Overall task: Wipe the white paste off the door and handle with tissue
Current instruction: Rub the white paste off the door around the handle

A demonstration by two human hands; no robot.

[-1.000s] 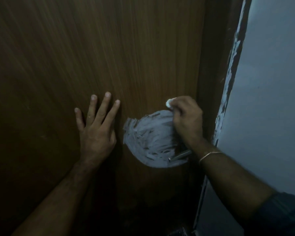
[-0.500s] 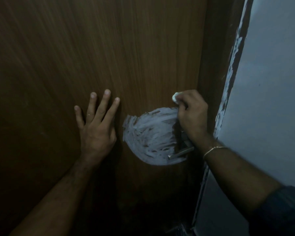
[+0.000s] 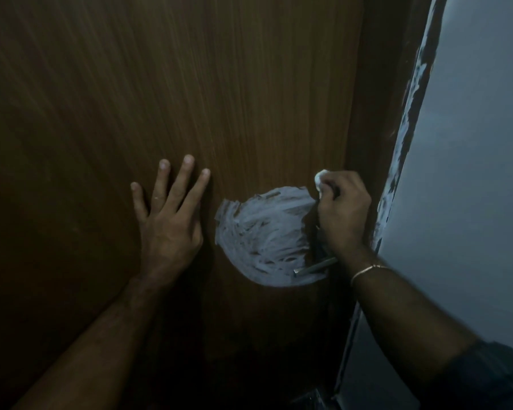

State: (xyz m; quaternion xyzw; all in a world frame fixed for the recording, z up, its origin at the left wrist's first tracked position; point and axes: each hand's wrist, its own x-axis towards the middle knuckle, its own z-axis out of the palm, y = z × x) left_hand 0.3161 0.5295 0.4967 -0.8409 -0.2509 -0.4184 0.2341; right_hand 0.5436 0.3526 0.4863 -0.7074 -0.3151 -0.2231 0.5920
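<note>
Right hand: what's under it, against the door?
The right hand grips a tissue; only a white wad shows past the fingers. Below it the metal handle pokes out. The handle's base and any paste beneath are covered.

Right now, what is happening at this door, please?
A person is cleaning a wooden door. The right hand grips a small wad of tissue at the upper right edge of a large smear of white paste. The left hand rests flat on the door, fingers spread, just left of the smear. Most of the paste is not yet wiped off, and the metal handle sticks out at its lower right, partly behind the right wrist.
</note>
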